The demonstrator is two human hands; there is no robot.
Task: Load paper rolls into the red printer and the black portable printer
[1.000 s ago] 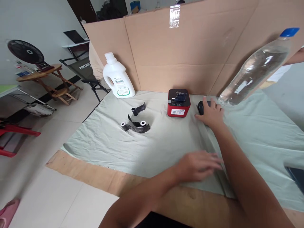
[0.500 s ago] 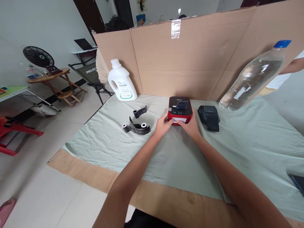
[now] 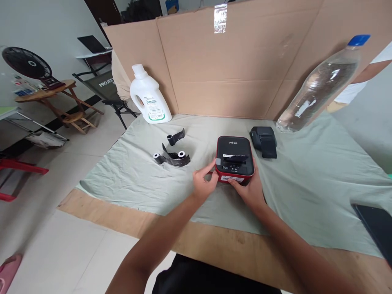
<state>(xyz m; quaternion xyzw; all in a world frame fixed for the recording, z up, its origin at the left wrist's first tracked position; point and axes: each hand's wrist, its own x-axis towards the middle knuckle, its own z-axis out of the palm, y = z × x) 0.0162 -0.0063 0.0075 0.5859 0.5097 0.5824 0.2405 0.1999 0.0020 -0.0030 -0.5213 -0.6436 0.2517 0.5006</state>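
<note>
The red-and-black printer (image 3: 235,157) sits near the middle of the tabletop (image 3: 122,183), gripped at both sides by the left hand (image 3: 204,179) and right hand (image 3: 251,188). A black device (image 3: 263,141) lies at its two o'clock, dark paper rolls (image 3: 173,156) at nine.

Left hand: (image 3: 204,179) thumb and fingers bent, at the near middle, pointing far
Right hand: (image 3: 251,188) thumb reaching left, fingers curled along the right
Forearms: slanting inward from near left and near right
Wrists: fairly straight, both palms turned inward
</note>
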